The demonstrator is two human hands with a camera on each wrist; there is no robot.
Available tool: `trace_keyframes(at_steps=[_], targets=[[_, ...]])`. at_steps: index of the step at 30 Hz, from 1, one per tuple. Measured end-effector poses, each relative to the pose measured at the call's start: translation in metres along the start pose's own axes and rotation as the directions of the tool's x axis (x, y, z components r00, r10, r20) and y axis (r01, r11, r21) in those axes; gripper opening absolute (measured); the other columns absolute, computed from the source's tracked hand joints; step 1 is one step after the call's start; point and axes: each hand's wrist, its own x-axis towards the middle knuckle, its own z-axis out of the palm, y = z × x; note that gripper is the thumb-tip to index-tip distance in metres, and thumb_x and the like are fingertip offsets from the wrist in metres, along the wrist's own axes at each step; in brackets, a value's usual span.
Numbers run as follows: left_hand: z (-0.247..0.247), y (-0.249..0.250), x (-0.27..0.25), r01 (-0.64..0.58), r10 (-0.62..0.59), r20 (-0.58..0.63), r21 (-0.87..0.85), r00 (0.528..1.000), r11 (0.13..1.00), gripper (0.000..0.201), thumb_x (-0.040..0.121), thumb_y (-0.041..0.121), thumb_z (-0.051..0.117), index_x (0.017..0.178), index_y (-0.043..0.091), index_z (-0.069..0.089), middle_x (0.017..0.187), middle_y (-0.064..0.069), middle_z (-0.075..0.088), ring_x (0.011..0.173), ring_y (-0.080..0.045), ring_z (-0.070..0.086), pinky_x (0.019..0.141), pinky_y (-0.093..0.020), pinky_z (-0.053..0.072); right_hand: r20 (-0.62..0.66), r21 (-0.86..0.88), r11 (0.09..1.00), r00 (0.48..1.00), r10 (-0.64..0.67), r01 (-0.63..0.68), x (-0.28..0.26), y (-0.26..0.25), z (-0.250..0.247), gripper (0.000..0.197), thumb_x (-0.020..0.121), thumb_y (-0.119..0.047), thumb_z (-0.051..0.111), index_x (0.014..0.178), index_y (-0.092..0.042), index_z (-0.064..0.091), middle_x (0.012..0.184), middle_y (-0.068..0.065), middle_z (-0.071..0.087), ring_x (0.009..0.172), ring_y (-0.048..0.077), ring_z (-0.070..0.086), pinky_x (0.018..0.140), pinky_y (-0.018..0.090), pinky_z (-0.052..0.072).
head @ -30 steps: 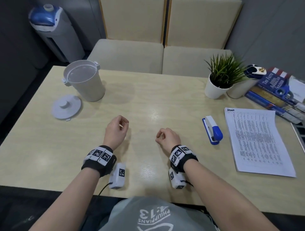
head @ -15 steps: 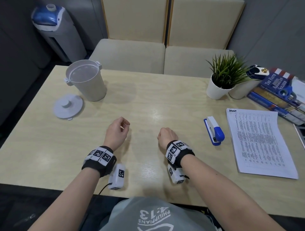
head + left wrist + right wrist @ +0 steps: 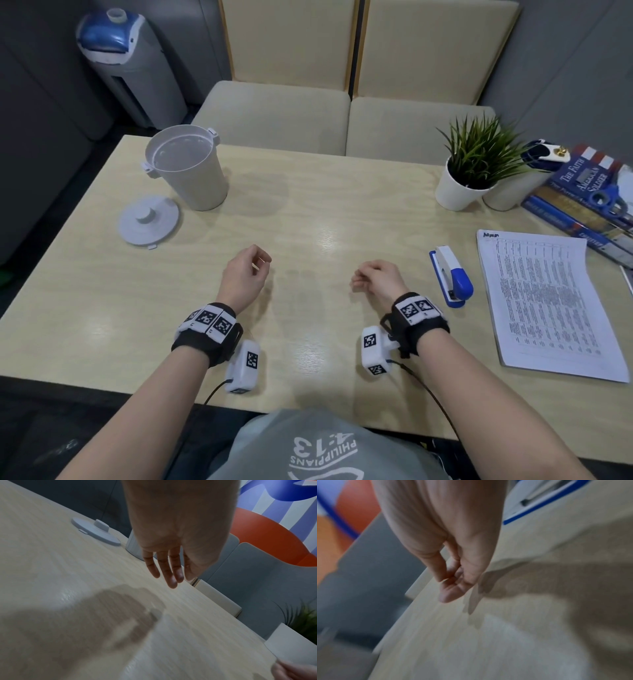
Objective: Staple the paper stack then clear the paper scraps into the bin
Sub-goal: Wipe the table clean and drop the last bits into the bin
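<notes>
Pale wood-grain laminate covers the table (image 3: 308, 212) at which a person sits, both forearms stretched out over its near half. The left hand (image 3: 244, 274) hovers just left of centre with fingers (image 3: 164, 566) hanging loosely and holding nothing, as the left wrist view confirms. The right hand (image 3: 378, 279) hangs just right of centre, its fingers (image 3: 450, 592) loosely curled toward the thumb around nothing; the right wrist view is blurred, yet no object shows in the grasp. A blue and white stapler (image 3: 451, 275) lies flat on the table just to the right of the right hand, apart from it. The paper stack (image 3: 548, 301), printed with dense columns of text, lies flat farther right, near the table's right edge and just beside the stapler. At the far left corner the white bin (image 3: 186, 168) stands upright and uncovered, with its round lid (image 3: 149, 219) lying flat on the table just in front of it, to its left. A potted green plant (image 3: 474, 171) stands at the far right, next to a pile of books (image 3: 582, 198) with blue scissors (image 3: 608, 198) resting on top.
</notes>
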Motion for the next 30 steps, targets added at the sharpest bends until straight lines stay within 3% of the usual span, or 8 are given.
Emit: trace_keyframes(at_steps=[6, 11, 14, 16, 19, 21, 26, 30], targets=[[0.0, 0.001, -0.001, -0.009, 0.009, 0.026, 0.007, 1.0, 1.0, 0.003, 0.088, 0.014, 0.058, 0.089, 0.014, 0.061, 0.088, -0.004, 0.063, 0.073, -0.024, 0.06, 0.072, -0.035, 0.049, 0.074, 0.244, 0.967, 0.995, 0.063, -0.079, -0.008, -0.011, -0.018, 0.012, 0.087, 0.009, 0.054, 0.089, -0.002, 0.052, 0.072, 0.016, 0.059, 0.063, 0.024, 0.06, 0.054, 0.026, 0.057], [-0.005, 0.0, -0.005, -0.009, 0.008, 0.019, 0.025, 1.0, 1.0, 0.004, 0.089, 0.014, 0.056, 0.09, 0.014, 0.059, 0.089, -0.002, 0.061, 0.074, -0.022, 0.061, 0.072, -0.034, 0.048, 0.131, 0.112, 0.99, 0.988, 0.075, -0.09, -0.001, -0.026, 0.015, 0.025, 0.087, 0.01, 0.055, 0.111, 0.003, 0.053, 0.077, 0.017, 0.06, 0.068, 0.025, 0.062, 0.056, 0.025, 0.059], [-0.016, -0.007, -0.009, 0.014, -0.013, -0.023, 0.028, 1.0, 1.0, 0.004, 0.089, 0.013, 0.055, 0.089, 0.015, 0.059, 0.088, 0.0, 0.061, 0.073, -0.02, 0.06, 0.071, -0.033, 0.047, 0.154, 0.017, 0.999, 0.988, 0.026, -0.029, 0.01, -0.061, 0.056, 0.017, 0.087, 0.011, 0.053, 0.103, 0.006, 0.057, 0.074, 0.015, 0.059, 0.065, 0.023, 0.061, 0.056, 0.024, 0.058], [-0.026, -0.018, -0.012, 0.044, -0.043, -0.054, 0.021, 0.998, 0.999, 0.006, 0.088, 0.012, 0.055, 0.088, 0.016, 0.059, 0.086, 0.001, 0.06, 0.07, -0.017, 0.058, 0.067, -0.028, 0.044, 0.188, -0.021, 0.998, 0.981, -0.049, 0.054, 0.018, -0.094, 0.091, 0.011, 0.086, 0.012, 0.053, 0.092, 0.004, 0.058, 0.069, 0.014, 0.057, 0.057, 0.02, 0.058, 0.048, 0.021, 0.055], [-0.041, -0.037, -0.018, 0.092, -0.091, -0.109, 0.003, 0.99, 0.996, 0.009, 0.088, 0.01, 0.055, 0.086, 0.018, 0.058, 0.084, 0.001, 0.061, 0.067, -0.012, 0.056, 0.061, -0.021, 0.038, 0.26, -0.112, 0.973, 0.951, -0.168, 0.202, 0.031, -0.146, 0.154, 0.019, 0.083, 0.012, 0.055, 0.076, -0.005, 0.055, 0.064, 0.013, 0.055, 0.037, 0.009, 0.055, 0.04, 0.018, 0.05], [-0.051, -0.048, -0.022, 0.126, -0.127, -0.14, -0.014, 0.982, 0.992, 0.01, 0.088, 0.01, 0.056, 0.084, 0.019, 0.057, 0.083, 0.001, 0.06, 0.067, -0.012, 0.055, 0.061, -0.019, 0.038, 0.32, -0.178, 0.942, 0.922, -0.218, 0.285, 0.038, -0.175, 0.2, 0.023, 0.082, 0.012, 0.057, 0.07, -0.007, 0.052, 0.061, 0.012, 0.055, 0.034, 0.008, 0.054, 0.04, 0.02, 0.051], [-0.071, -0.077, -0.027, 0.172, -0.174, -0.204, -0.028, 0.964, 0.985, 0.016, 0.087, 0.009, 0.058, 0.081, 0.024, 0.056, 0.08, 0.005, 0.06, 0.069, -0.011, 0.057, 0.062, -0.019, 0.039, 0.364, -0.356, 0.823, 0.876, -0.315, 0.443, 0.05, -0.209, 0.299, 0.031, 0.087, 0.008, 0.05, 0.061, -0.01, 0.053, 0.058, 0.011, 0.056, 0.04, 0.015, 0.055, 0.045, 0.024, 0.053], [-0.083, -0.095, -0.03, 0.198, -0.198, -0.236, -0.028, 0.951, 0.98, 0.018, 0.087, 0.008, 0.059, 0.08, 0.025, 0.055, 0.08, 0.006, 0.062, 0.069, -0.009, 0.058, 0.062, -0.016, 0.04, 0.416, -0.508, 0.673, 0.837, -0.355, 0.537, 0.066, -0.206, 0.335, 0.035, 0.08, 0.004, 0.043, 0.06, -0.018, 0.062, 0.081, 0.017, 0.07, 0.08, 0.034, 0.07, 0.079, 0.044, 0.059]])
